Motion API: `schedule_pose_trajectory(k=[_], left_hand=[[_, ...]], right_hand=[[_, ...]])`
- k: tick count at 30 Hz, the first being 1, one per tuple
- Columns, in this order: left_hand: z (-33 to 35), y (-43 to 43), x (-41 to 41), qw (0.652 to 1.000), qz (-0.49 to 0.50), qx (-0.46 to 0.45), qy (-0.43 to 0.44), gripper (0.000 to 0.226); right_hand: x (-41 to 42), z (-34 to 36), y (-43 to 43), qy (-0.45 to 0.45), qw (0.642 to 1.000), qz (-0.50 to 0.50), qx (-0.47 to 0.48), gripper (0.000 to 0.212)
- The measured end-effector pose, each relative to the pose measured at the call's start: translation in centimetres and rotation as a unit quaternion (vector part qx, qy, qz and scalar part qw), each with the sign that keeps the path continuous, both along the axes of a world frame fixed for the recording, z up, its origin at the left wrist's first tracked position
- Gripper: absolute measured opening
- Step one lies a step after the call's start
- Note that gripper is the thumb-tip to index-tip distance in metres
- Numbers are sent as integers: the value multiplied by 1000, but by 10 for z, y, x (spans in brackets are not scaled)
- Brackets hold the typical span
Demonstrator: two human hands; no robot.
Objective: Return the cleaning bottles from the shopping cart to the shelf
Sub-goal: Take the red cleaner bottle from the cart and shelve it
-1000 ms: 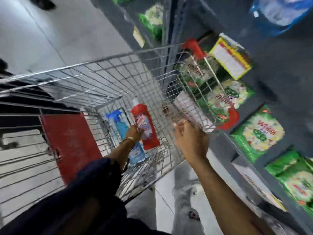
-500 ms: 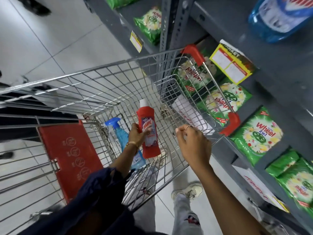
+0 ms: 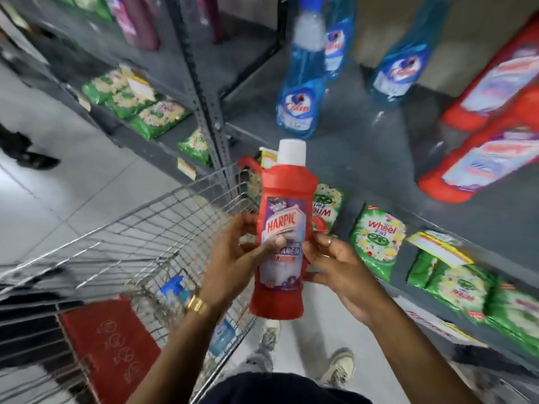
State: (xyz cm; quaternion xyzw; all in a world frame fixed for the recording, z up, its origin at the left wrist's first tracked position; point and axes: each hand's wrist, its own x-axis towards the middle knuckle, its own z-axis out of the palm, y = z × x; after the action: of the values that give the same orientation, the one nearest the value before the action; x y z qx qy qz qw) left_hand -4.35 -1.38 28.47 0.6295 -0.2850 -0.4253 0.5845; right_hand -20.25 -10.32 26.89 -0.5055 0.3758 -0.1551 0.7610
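Red plastic and a white cap mark the Harpic bottle that we hold upright above the right-hand edge of the shopping cart, lifted clear of the wire basket and in front of the grey shelf. Our left hand grips the bottle from the left, thumb pressed across the purple label, the fingers clamped round the side. Our right hand closes on the opposite side, its fingers curled against the plastic at label height, a ring showing on one of them. A gold watch sits on our left wrist.

Below the bottle, inside the cart, a blue spray bottle lies partly hidden behind our left forearm. The cart's red child-seat flap faces us at lower left.

On the shelf ahead stand blue Colin bottles, blurred, and to their right red bottles of the same kind as the one we hold, leaning in the wide-angle view. One tier down, green Wheel detergent packets lie in a row, with yellow price tags on the shelf edge. Pale floor tiles run beneath the cart, and our light sneakers show at the bottom of the frame.
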Motion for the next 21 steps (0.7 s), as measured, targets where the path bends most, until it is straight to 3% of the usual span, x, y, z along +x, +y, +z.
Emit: schedule_pose_trajectory(k=[5,9,21], left_hand=[[16,-24,-62,994,-102,-2,32,12],[20,-38,-105,987,-153,5,57,12],[22,-80,-175,980,-196,-15,23,15]], right_hand=[[-77,15,0,16,993,-116,-24,17],[-126,19,-1,30,984,-171,-29,18],[-204,26,-13,-23,968,-242,-69,21]])
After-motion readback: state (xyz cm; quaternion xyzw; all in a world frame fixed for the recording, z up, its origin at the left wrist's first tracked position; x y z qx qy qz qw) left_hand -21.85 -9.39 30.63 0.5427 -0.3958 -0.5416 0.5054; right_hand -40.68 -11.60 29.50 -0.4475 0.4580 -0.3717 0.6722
